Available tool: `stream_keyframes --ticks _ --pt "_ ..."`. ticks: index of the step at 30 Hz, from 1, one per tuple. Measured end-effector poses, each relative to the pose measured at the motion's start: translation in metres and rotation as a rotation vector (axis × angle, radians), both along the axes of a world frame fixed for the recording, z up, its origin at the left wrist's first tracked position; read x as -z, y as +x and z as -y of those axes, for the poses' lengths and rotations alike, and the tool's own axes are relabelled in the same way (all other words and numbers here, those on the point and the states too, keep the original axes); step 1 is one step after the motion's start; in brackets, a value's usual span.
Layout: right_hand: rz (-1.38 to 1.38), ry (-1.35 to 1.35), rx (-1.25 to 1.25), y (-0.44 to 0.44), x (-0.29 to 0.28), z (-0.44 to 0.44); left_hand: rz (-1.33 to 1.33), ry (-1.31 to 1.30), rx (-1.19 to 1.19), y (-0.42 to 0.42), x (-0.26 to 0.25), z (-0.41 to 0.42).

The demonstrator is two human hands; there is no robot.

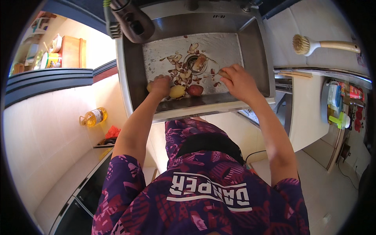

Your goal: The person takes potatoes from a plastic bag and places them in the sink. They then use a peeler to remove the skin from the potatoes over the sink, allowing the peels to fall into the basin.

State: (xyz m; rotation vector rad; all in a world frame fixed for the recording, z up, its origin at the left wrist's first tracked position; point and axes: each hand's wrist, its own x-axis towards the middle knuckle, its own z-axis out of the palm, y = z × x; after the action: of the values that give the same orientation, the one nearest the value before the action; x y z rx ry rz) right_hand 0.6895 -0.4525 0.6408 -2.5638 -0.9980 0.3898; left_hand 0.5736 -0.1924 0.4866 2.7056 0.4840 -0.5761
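Note:
In the steel sink (pixel 223 44) my left hand (pixel 161 86) is closed over a peeled yellow potato (pixel 149 87), most of it hidden by the fingers. Just right of that hand lies another peeled potato (pixel 177 91), with an unpeeled red-skinned potato (pixel 195 90) beside it. My right hand (pixel 239 82) grips the wooden handle of a wire-framed peeler (pixel 216 65), which reaches left towards the drain. A brownish piece (pixel 200 62), perhaps peel, shows over the drain (pixel 191 64) at the peeler's head. Potato peelings (pixel 183 74) are scattered around the drain.
A dark faucet head (pixel 136 25) hangs over the sink's far left corner, near a brush (pixel 114 29). On the right counter lies a wooden-handled brush (pixel 311 45), with chopsticks (pixel 295 74) nearer me. An oil bottle (pixel 94 117) stands at left.

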Motion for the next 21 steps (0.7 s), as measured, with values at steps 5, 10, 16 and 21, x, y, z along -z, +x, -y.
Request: stream_keyframes --ticks 5,10,16,21 --pt "-0.082 0.059 0.125 -0.017 0.001 0.014 0.131 -0.314 0.526 0.033 0.009 0.063" --pt "-0.107 0.26 0.298 -0.035 0.004 0.025 -0.076 -0.194 0.703 0.051 0.021 0.088" --pt "-0.489 0.491 0.622 -0.067 -0.005 0.018 0.052 -1.872 -0.648 0.053 -0.028 0.045" --pt "-0.437 0.65 0.424 -0.087 -0.002 -0.023 0.256 -1.975 -0.878 0.04 -0.084 0.042"
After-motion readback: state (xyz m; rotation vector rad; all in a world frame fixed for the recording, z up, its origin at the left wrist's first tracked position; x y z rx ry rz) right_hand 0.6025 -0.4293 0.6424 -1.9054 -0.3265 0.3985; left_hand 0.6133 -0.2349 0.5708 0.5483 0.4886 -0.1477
